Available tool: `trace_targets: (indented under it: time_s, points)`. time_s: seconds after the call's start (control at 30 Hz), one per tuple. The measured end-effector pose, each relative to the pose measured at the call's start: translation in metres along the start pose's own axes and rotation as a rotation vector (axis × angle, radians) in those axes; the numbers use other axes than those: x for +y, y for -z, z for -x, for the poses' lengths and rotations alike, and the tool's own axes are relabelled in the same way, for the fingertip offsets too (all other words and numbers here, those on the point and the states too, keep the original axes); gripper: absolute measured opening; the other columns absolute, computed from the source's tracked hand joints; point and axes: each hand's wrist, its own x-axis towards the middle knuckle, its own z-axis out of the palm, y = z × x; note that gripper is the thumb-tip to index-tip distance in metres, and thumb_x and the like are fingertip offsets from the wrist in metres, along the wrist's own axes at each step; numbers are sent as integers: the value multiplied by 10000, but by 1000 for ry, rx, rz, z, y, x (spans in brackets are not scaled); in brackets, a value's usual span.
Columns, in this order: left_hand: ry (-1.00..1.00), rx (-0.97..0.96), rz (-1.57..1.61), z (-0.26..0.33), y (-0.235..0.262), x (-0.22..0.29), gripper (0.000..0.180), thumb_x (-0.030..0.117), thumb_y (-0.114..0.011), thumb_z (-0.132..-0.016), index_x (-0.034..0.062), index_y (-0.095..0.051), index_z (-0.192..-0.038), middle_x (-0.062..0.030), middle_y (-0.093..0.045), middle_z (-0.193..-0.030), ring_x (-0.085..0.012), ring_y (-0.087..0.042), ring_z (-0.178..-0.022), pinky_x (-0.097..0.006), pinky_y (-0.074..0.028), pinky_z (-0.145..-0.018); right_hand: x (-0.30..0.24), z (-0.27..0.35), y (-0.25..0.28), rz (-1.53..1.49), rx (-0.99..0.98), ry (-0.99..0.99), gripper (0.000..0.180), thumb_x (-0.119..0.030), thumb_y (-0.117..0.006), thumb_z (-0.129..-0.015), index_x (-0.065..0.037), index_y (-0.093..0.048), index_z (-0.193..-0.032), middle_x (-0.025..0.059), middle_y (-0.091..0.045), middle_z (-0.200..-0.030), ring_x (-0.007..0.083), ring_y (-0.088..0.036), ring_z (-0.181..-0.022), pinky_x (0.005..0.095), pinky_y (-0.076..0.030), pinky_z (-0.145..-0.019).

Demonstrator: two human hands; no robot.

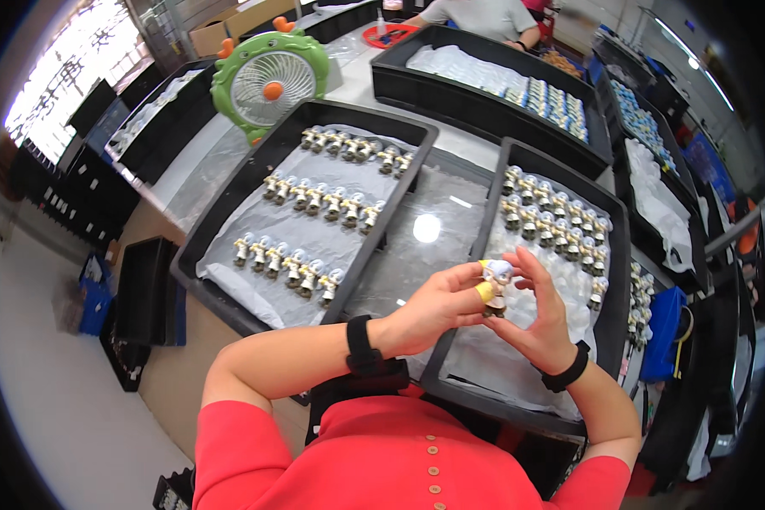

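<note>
A small figurine (497, 277) with pale blue-white hair, a light body and a dark base stands upright between my hands, over the right tray. My left hand (438, 310) grips it from the left, with yellow covers on its fingertips. My right hand (539, 321) curves round its other side, thumb near the base and fingers by the head. Beneath is a black tray (459, 344) lined with white sheeting, where similar figurines (561, 223) stand in rows. Another black tray (197, 248) on the left holds three spaced rows of such figurines (316, 201).
A green animal-shaped fan (269, 81) stands behind the left tray. Farther back, a large black tray (476, 109) holds blue-and-white pieces, with another person (484, 19) beyond it. A blue bin (665, 336) and more figurines (640, 302) lie at the right.
</note>
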Motion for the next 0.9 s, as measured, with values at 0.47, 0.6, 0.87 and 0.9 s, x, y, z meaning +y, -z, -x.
trace_targets:
  time_s: [0.47,0.6,0.87,0.9]
  points:
    - [-24,2,13,-2,2,-2,455,227,-476,-977,83,-355,-1392,-36,-506,-1293,-138,-519,-1153,-318,-440,-956,1,1,4,-22,-3,-18,938,-64,-798,-646,-77,-271,-1422,122,-508,-1315,229,-548,-1106,342,-453,-878]
    - [-30,-7,33,-1,2,-1,462,228,-472,-979,86,-344,-1399,-36,-503,-1299,-140,-519,-1155,-314,-435,-955,2,1,3,-24,0,-18,941,-62,-798,-644,-78,-270,-1423,125,-504,-1321,229,-549,-1103,341,-453,-877]
    - [-11,-8,115,-4,5,-4,452,207,-449,-985,83,-331,-1403,-50,-498,-1307,-155,-522,-1160,-323,-431,-958,2,1,3,-21,10,-11,939,-70,-799,-645,-80,-273,-1423,122,-512,-1314,232,-549,-1104,348,-452,-879]
    - [-10,-12,124,-4,5,-4,449,205,-449,-985,83,-333,-1402,-52,-500,-1304,-155,-524,-1157,-323,-432,-955,2,1,4,-19,13,-13,939,-72,-799,-645,-81,-273,-1423,122,-513,-1313,232,-549,-1104,348,-452,-879]
